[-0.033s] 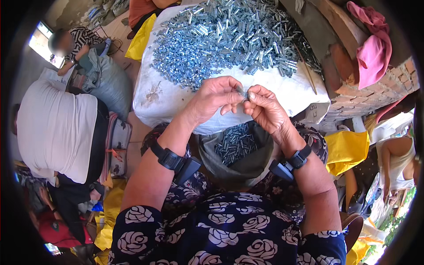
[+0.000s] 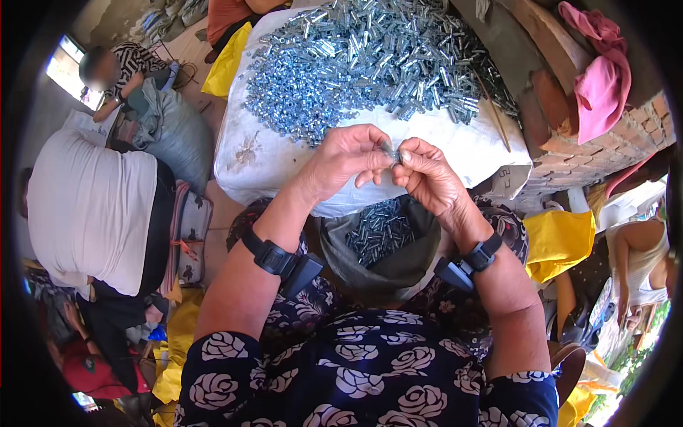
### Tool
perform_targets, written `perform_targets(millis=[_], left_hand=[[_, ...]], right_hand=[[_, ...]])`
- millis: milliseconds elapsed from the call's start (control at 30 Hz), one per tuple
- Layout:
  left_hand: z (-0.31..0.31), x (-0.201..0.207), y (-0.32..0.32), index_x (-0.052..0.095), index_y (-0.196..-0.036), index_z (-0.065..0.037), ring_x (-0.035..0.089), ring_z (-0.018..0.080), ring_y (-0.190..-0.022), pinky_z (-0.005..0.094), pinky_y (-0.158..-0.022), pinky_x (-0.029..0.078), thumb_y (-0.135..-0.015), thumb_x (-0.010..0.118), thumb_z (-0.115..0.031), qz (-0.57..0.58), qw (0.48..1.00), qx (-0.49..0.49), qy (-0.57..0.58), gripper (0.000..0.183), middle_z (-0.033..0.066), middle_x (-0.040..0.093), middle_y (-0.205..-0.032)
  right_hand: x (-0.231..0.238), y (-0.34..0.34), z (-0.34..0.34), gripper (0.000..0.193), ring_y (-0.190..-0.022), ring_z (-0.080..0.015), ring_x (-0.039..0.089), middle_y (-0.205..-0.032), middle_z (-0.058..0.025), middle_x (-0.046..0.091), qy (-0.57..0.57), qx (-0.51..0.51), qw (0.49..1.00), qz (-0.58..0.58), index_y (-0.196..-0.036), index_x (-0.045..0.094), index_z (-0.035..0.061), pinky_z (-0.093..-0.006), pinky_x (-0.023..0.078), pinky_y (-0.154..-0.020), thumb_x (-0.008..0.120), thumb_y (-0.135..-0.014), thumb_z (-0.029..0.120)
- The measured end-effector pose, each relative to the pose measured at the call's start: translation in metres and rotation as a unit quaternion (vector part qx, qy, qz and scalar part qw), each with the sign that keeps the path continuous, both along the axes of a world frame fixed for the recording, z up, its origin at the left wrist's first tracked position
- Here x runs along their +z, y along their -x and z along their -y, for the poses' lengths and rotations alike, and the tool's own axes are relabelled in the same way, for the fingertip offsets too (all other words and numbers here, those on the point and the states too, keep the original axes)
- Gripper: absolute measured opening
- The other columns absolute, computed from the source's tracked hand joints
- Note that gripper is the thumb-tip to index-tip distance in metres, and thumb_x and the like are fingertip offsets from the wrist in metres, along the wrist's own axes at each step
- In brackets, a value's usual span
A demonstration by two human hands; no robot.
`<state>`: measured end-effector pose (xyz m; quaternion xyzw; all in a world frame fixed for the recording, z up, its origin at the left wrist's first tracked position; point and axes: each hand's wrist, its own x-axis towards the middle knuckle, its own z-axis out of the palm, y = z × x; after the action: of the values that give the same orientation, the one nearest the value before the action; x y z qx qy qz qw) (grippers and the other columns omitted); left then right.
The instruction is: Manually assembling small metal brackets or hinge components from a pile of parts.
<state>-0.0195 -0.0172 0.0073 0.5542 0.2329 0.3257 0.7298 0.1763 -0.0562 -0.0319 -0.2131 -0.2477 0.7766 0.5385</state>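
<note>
Fingertip to fingertip, my left hand (image 2: 350,158) and my right hand (image 2: 431,175) are closed on a small metal part (image 2: 395,155), which is mostly covered by the fingers. Its exact kind is too small to make out. Both hands are above the near edge of a white sack-like surface (image 2: 277,167). Beyond them lies a big heap of shiny metal tubes (image 2: 427,53), with small nut-like metal pieces (image 2: 292,99) at its left side. Below my hands, a dark cloth-lined container (image 2: 420,263) between my legs holds many darker metal tubes (image 2: 380,231).
A thin stick (image 2: 494,117) rests at the heap's right edge. A brick wall (image 2: 605,160) with a pink cloth (image 2: 601,85) stands at the right. To the left are a person in a white shirt (image 2: 92,206) and a full grey sack (image 2: 178,132). Yellow bags (image 2: 562,242) lie nearby.
My fingertips have shifted very slightly around the small metal part. Both arms and the piles look the same.
</note>
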Motion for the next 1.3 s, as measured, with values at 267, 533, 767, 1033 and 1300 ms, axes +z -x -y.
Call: perform_targets(millis=[267, 533, 767, 1033, 1300], left_hand=[[0.011, 0.012, 0.018, 0.064, -0.09, 0.001, 0.053, 0.005, -0.057, 0.0187, -0.051, 0.041, -0.082, 0.066, -0.004, -0.149, 0.981, -0.107, -0.067, 0.01, 0.0036, 0.063, -0.074], [-0.04, -0.015, 0.014, 0.067, -0.093, 0.0, 0.061, 0.0155, -0.069, 0.0288, -0.063, 0.047, -0.08, 0.066, -0.009, -0.326, 0.832, 0.28, -0.351, 0.015, 0.0091, 0.067, -0.082], [-0.066, -0.033, -0.005, 0.069, -0.085, -0.005, 0.057, 0.0261, -0.088, 0.0388, -0.081, 0.04, -0.074, 0.064, -0.008, -0.459, 0.633, 0.253, -0.569, 0.012, 0.0087, 0.062, -0.087], [-0.074, -0.037, -0.014, 0.066, -0.075, -0.003, 0.057, 0.0263, -0.085, 0.0383, -0.08, 0.037, -0.069, 0.057, -0.002, -0.458, 0.592, 0.199, -0.633, 0.011, 0.012, 0.061, -0.082], [-0.072, -0.031, -0.014, 0.062, -0.079, 0.0, 0.058, 0.0278, -0.083, 0.0399, -0.076, 0.041, -0.069, 0.057, 0.0, -0.445, 0.617, 0.187, -0.621, 0.011, 0.0125, 0.06, -0.085]], right_hand=[[0.032, -0.018, 0.004, 0.015, -0.066, -0.0142, 0.066, -0.077, -0.0095, 0.068, -0.109, 0.169, 0.903, 0.379, -0.087, 0.068, -0.0007, -0.0245, 0.052, -0.059, 0.073, -0.079, 0.011], [0.005, -0.03, -0.041, 0.02, -0.066, -0.0152, 0.06, -0.08, -0.0061, 0.066, -0.196, -0.186, 0.75, 0.604, -0.096, 0.067, 0.0003, -0.0296, 0.049, -0.062, 0.063, -0.078, -0.002], [-0.006, -0.013, -0.074, 0.031, -0.106, -0.0298, 0.054, -0.107, -0.0106, 0.062, -0.349, -0.221, 0.479, 0.774, -0.103, 0.067, 0.0072, -0.0365, 0.045, -0.091, 0.059, -0.074, -0.002], [-0.001, -0.016, -0.073, 0.023, -0.091, -0.0284, 0.059, -0.094, -0.0097, 0.065, -0.331, -0.231, 0.564, 0.72, -0.095, 0.07, 0.0054, -0.0354, 0.049, -0.08, 0.063, -0.073, 0.001], [0.006, -0.018, -0.049, 0.027, -0.067, -0.0148, 0.061, -0.079, -0.01, 0.066, -0.204, -0.226, 0.721, 0.622, -0.107, 0.066, -0.0012, -0.0278, 0.048, -0.064, 0.063, -0.081, 0.005]])
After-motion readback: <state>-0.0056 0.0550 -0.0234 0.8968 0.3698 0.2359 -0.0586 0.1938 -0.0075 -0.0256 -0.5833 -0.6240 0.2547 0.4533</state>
